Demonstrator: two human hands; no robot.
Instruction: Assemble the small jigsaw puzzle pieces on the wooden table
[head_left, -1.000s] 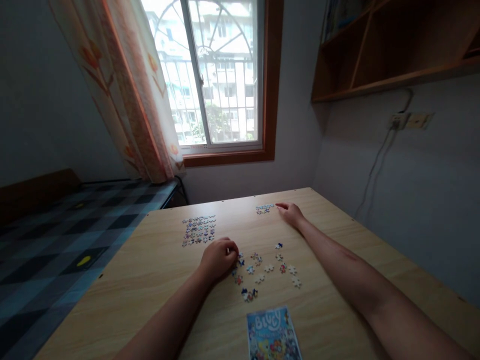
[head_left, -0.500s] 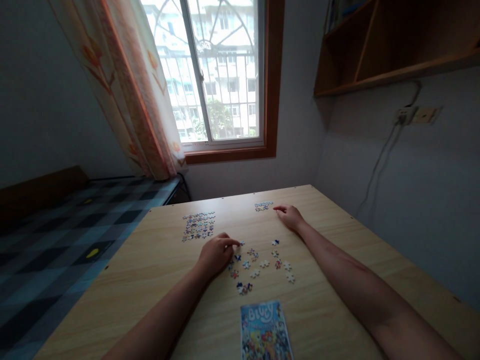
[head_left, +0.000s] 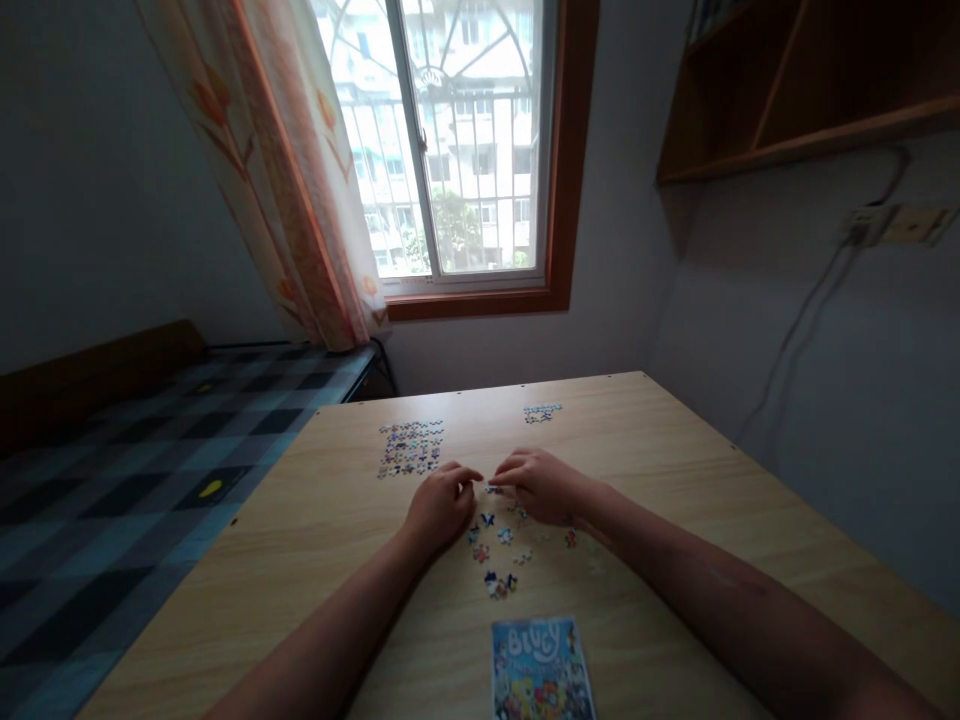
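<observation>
My left hand (head_left: 441, 503) and my right hand (head_left: 541, 485) meet over the middle of a wooden table (head_left: 645, 470). Their fingertips come together on a small jigsaw piece (head_left: 493, 488), both hands in a pinch. Just below them lie several loose puzzle pieces (head_left: 496, 556). A joined block of pieces (head_left: 409, 449) lies to the far left of my hands. A smaller joined cluster (head_left: 541, 412) lies further back to the right.
A colourful picture card reading "Bluey" (head_left: 541, 670) lies at the table's near edge. A bed with a checked cover (head_left: 135, 470) stands to the left. Behind are a window (head_left: 465, 150), a curtain (head_left: 292, 190) and a wall shelf (head_left: 810, 90).
My right hand has pulled back from the small far cluster to the middle and met my left hand at a piece. My left hand has shifted slightly forward.
</observation>
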